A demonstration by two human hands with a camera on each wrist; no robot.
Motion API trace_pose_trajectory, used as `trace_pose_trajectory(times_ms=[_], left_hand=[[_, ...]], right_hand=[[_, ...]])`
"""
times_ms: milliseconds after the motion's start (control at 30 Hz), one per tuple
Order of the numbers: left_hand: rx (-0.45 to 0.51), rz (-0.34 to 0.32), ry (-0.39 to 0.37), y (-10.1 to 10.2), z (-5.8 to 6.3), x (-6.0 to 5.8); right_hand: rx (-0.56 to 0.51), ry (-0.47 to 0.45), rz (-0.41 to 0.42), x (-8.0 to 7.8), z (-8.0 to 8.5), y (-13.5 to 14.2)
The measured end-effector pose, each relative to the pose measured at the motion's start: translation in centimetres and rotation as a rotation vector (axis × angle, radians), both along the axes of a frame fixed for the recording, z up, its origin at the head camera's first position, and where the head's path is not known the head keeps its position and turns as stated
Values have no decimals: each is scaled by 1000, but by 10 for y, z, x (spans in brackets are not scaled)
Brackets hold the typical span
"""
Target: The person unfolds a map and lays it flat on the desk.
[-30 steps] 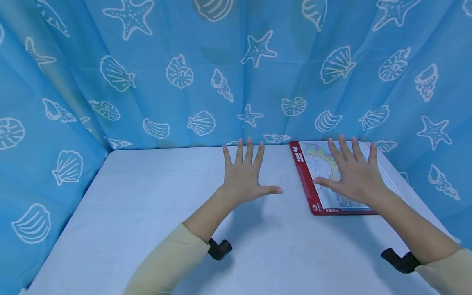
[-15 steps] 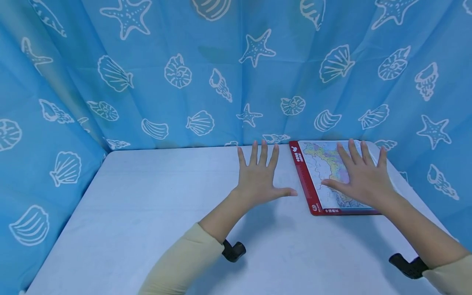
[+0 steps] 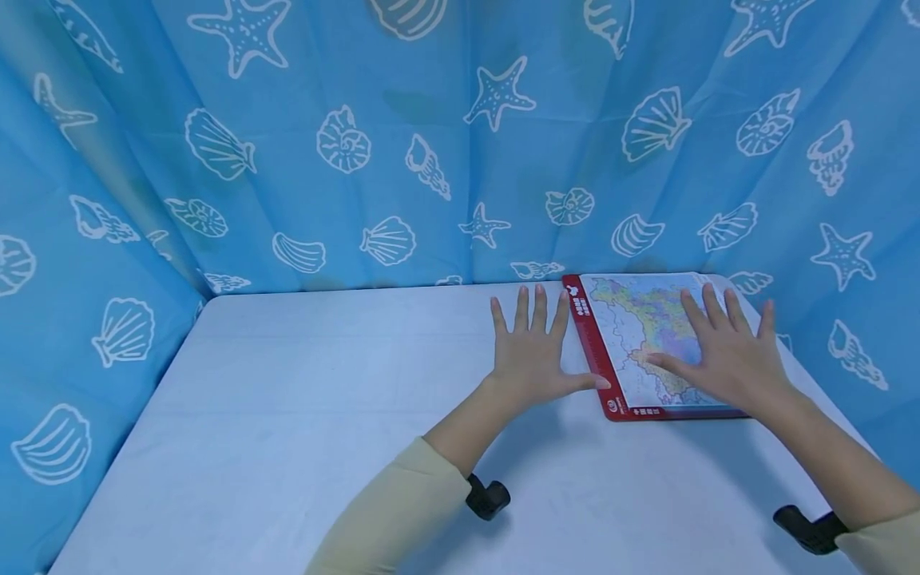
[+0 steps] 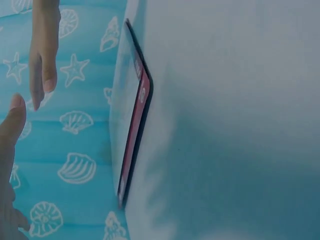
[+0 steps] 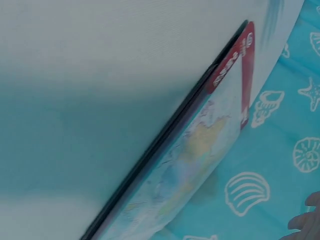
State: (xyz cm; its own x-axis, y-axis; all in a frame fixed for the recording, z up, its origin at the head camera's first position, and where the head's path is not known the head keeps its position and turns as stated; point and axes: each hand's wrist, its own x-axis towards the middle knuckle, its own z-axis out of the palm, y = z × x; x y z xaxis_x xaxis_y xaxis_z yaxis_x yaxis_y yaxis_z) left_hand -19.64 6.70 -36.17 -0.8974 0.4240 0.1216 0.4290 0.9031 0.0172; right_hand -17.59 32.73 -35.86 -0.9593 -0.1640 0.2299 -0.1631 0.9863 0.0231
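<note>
Map board point(image 3: 647, 323), red along its left and near edges, lies face up at the far right corner of the white table point(image 3: 323, 399). We see the right hand point(image 3: 736, 359) in the air over it, fingers straight and spread. Left of that, we find the left hand point(image 3: 528, 359), also raised and fanned wide, its thumb overlapping the red edge in the head view. Beige sleeves point(image 3: 391, 511) cover both forearms. Behind hangs a blue curtain point(image 3: 424, 80) printed with white seashells and starfish.
</note>
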Motion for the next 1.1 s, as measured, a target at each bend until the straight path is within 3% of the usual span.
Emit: trace_pose_trajectory(times_ms=[200,333,533,800,1100], left_hand=[[-40,31,-66,12,-5,2],[-41,41,-50,15,-11,3],[8,29,-68,24,-24,4],[93,52,-189,35,-39,8],[131,79,-212,49,-62,13]], right_hand=[[-19,3,-36,3,-6,15],[-46,-2,-49,5,-12,23],[-56,-34,-79,3,-23,37],[-64,-50,-103,-1,-42,60],[-108,-70,-105,1,-65,90]])
